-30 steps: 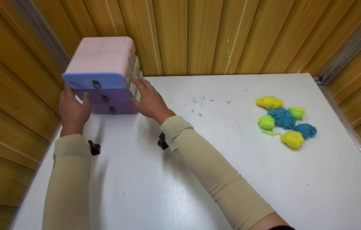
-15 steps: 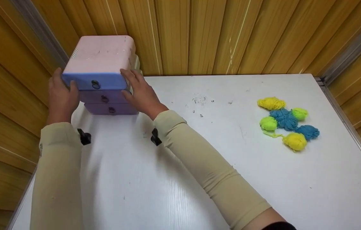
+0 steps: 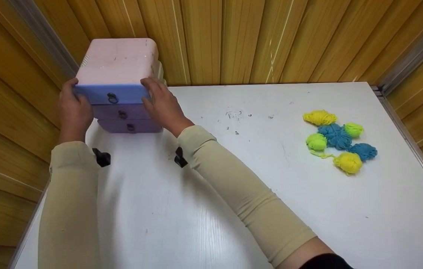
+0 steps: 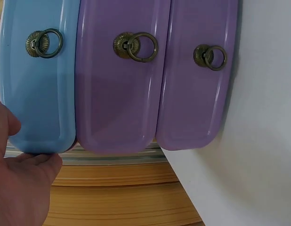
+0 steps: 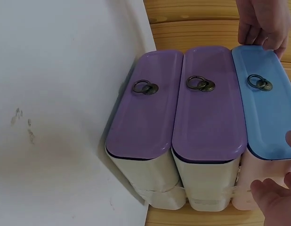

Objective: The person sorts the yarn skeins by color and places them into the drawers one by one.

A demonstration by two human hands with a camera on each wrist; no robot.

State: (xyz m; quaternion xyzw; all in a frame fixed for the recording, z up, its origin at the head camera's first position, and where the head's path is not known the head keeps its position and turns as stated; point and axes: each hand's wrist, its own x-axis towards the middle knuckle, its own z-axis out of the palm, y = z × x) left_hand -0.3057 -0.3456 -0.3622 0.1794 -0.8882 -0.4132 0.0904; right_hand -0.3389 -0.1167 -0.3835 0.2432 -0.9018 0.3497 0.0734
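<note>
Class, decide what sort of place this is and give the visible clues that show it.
Probably a small work booth, not a home: wood-look panels stand on three sides of a white table, metal strips run along the corners, and the table bears a drawer unit and balls of yarn.

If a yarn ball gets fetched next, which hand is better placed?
Probably the right hand: it is at the end of the blue drawer nearer the yarn balls. The left hand is at the far end, beside the wooden wall.
</note>
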